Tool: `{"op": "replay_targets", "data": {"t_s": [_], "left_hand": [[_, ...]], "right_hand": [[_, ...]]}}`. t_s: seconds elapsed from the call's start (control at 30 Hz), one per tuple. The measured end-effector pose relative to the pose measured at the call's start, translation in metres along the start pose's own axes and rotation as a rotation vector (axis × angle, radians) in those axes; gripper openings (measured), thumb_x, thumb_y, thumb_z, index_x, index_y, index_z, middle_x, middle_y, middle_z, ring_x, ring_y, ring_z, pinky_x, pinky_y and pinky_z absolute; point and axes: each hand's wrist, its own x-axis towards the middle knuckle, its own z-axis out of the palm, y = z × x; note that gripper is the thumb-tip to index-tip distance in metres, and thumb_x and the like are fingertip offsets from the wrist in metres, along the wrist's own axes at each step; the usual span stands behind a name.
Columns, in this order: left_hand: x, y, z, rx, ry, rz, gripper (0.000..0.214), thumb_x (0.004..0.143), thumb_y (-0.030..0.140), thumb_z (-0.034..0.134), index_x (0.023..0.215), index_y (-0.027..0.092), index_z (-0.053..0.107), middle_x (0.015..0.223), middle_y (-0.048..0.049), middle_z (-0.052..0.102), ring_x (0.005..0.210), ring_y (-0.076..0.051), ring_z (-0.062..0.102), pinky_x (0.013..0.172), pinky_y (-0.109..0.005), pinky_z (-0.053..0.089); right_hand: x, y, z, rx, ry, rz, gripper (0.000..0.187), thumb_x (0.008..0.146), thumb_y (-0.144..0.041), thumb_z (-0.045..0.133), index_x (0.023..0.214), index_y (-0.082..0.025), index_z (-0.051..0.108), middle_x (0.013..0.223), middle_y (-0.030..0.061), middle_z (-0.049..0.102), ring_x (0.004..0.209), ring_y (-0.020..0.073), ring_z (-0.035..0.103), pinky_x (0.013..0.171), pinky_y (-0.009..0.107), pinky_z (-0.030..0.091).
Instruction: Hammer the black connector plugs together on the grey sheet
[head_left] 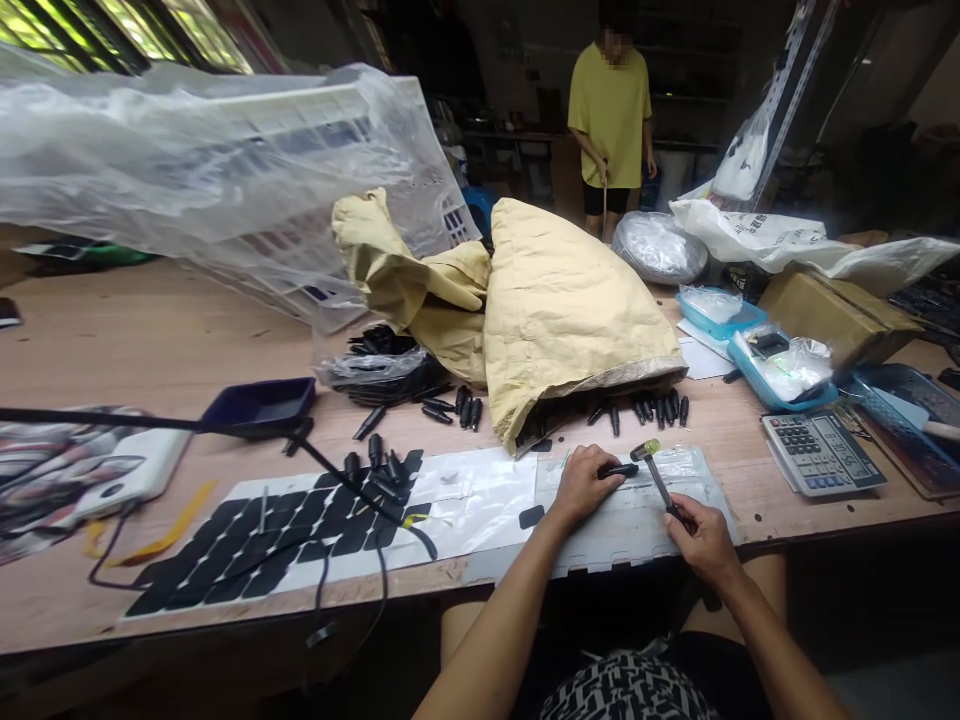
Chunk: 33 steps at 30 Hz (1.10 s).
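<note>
Head view: with left hand closed on black part, brace it against mat below; with right hand clamped round hammer, tap squarely, just clear of left grip.

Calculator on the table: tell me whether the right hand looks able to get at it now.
Probably yes: nothing bulky stands between the right hand and the calculator, though the small hammer in that hand's grip may need setting down first.
</note>
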Motion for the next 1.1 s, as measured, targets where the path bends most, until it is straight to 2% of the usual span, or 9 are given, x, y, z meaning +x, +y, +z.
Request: {"op": "replay_targets", "data": {"t_s": [0.17, 0.27, 0.37, 0.5, 0.7, 0.83, 0.93, 1.03, 1.1], "left_hand": [[0.000, 0.000, 0.000, -0.013, -0.002, 0.005, 0.016, 0.080, 0.029, 0.072, 0.095, 0.025, 0.074, 0.087, -0.0024, 0.064, 0.093, -0.022, 0.052, 0.084, -0.034, 0.037], [0.000, 0.001, -0.001, -0.009, -0.007, -0.009, 0.016, 0.080, 0.029, 0.071, 0.094, 0.025, 0.074, 0.087, -0.0025, 0.064, 0.093, -0.022, 0.052, 0.084, -0.035, 0.037], [0.001, 0.002, -0.002, -0.003, -0.013, -0.019, 0.015, 0.080, 0.029, 0.071, 0.094, 0.025, 0.074, 0.087, -0.0028, 0.064, 0.093, -0.022, 0.053, 0.084, -0.035, 0.037], [0.001, 0.003, -0.003, -0.002, -0.014, -0.013, 0.016, 0.079, 0.028, 0.072, 0.094, 0.025, 0.074, 0.087, -0.0023, 0.064, 0.093, -0.022, 0.053, 0.085, -0.034, 0.037], [0.000, 0.005, -0.003, 0.000, -0.011, -0.025, 0.017, 0.078, 0.028, 0.072, 0.095, 0.024, 0.074, 0.088, -0.0024, 0.064, 0.093, -0.022, 0.053, 0.084, -0.034, 0.038], [0.001, 0.005, -0.004, -0.005, -0.020, -0.033, 0.015, 0.079, 0.028, 0.071, 0.094, 0.025, 0.074, 0.088, -0.0026, 0.064, 0.094, -0.022, 0.053, 0.085, -0.034, 0.038], [0.002, 0.005, -0.006, -0.032, -0.013, -0.021, 0.016, 0.082, 0.031, 0.068, 0.095, 0.024, 0.072, 0.089, -0.0030, 0.064, 0.094, -0.023, 0.053, 0.087, -0.035, 0.038], [-0.011, 0.015, -0.011, -0.152, 0.022, -0.024, 0.020, 0.086, 0.035, 0.061, 0.099, 0.021, 0.068, 0.096, -0.0048, 0.066, 0.096, -0.023, 0.054, 0.089, -0.037, 0.040], [-0.035, 0.029, -0.012, -0.291, -0.003, -0.038, 0.024, 0.089, 0.038, 0.056, 0.103, 0.021, 0.065, 0.101, -0.0059, 0.066, 0.096, -0.023, 0.056, 0.088, -0.036, 0.043]], "right_hand": [[-0.002, -0.002, -0.001, -0.078, 0.066, -0.110, 0.030, 0.087, -0.030, 0.058, 0.109, -0.015, 0.071, 0.092, 0.0099, 0.076, 0.079, 0.0240, 0.072, 0.074, 0.033, 0.059], [-0.001, 0.004, 0.000, -0.167, 0.050, -0.101, 0.029, 0.084, -0.030, 0.059, 0.105, -0.015, 0.073, 0.088, 0.0097, 0.077, 0.074, 0.0244, 0.072, 0.071, 0.035, 0.060], [0.000, 0.007, 0.000, -0.109, 0.025, -0.055, 0.029, 0.086, -0.030, 0.059, 0.107, -0.015, 0.073, 0.086, 0.0089, 0.077, 0.070, 0.0233, 0.071, 0.070, 0.034, 0.060], [0.004, 0.000, 0.001, -0.025, 0.035, -0.096, 0.031, 0.086, -0.030, 0.060, 0.111, -0.015, 0.072, 0.098, 0.0119, 0.076, 0.086, 0.0271, 0.072, 0.079, 0.037, 0.059], [0.009, 0.005, 0.007, -0.119, -0.041, -0.027, 0.029, 0.081, -0.032, 0.063, 0.103, -0.018, 0.075, 0.072, 0.0055, 0.073, 0.062, 0.0218, 0.067, 0.063, 0.033, 0.057], [0.009, 0.015, 0.005, 0.105, -0.086, 0.019, 0.034, 0.085, -0.033, 0.061, 0.111, -0.014, 0.070, 0.082, 0.0075, 0.075, 0.069, 0.0220, 0.068, 0.064, 0.031, 0.056], [0.009, 0.017, 0.002, 0.217, -0.090, 0.058, 0.035, 0.085, -0.036, 0.061, 0.111, -0.013, 0.069, 0.077, 0.0055, 0.072, 0.063, 0.0194, 0.065, 0.060, 0.030, 0.054], [0.010, 0.016, 0.000, 0.265, -0.067, 0.098, 0.036, 0.085, -0.039, 0.060, 0.109, -0.013, 0.069, 0.067, 0.0025, 0.067, 0.058, 0.0174, 0.061, 0.057, 0.028, 0.050], [0.010, 0.017, 0.000, 0.296, -0.042, 0.112, 0.037, 0.085, -0.040, 0.060, 0.108, -0.013, 0.069, 0.064, 0.0015, 0.065, 0.058, 0.0172, 0.060, 0.057, 0.028, 0.049]]}}
